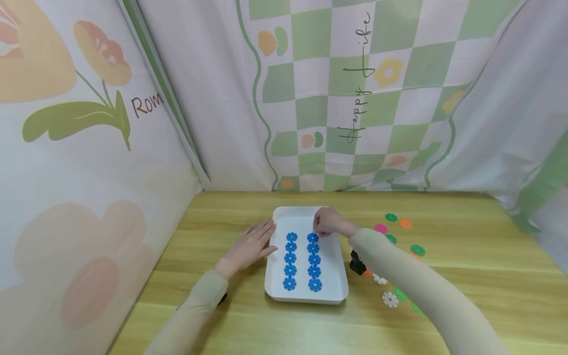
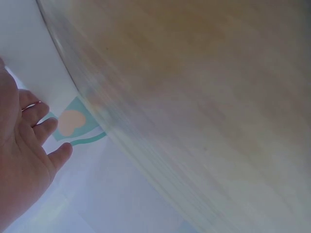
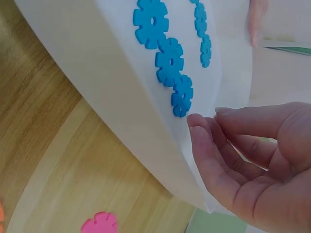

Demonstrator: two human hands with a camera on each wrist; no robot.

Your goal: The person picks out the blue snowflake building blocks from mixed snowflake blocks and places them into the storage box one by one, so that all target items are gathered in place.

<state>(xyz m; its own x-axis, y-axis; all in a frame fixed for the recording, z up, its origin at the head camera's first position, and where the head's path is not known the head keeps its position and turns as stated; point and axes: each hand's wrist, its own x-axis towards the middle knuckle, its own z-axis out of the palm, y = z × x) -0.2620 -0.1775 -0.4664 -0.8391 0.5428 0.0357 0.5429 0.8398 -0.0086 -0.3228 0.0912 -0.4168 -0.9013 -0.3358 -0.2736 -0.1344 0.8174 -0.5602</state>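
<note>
A white tray [image 1: 328,293] lies on the table, with two columns of blue snowflake discs [image 1: 290,270] on its floor. My left hand [image 1: 250,246] lies at the tray's left edge, its fingers extended over or against the rim. Only part of that left hand [image 2: 29,155] shows in the left wrist view, palm and fingers in sight. Over the far end of the right column is my right hand [image 1: 329,223]. In the right wrist view the right hand [image 3: 257,165] has bent fingers, tips beside the endmost blue disc [image 3: 182,94]; I see nothing between thumb and fingers.
Loose snowflake discs are scattered right of the tray, among them a green disc [image 1: 417,250], an orange disc [image 1: 406,224], a pink disc [image 1: 381,228] and a white disc [image 1: 390,299]. My right forearm passes over some of them. Printed curtains [image 1: 213,98] stand behind the wooden table [image 1: 213,217].
</note>
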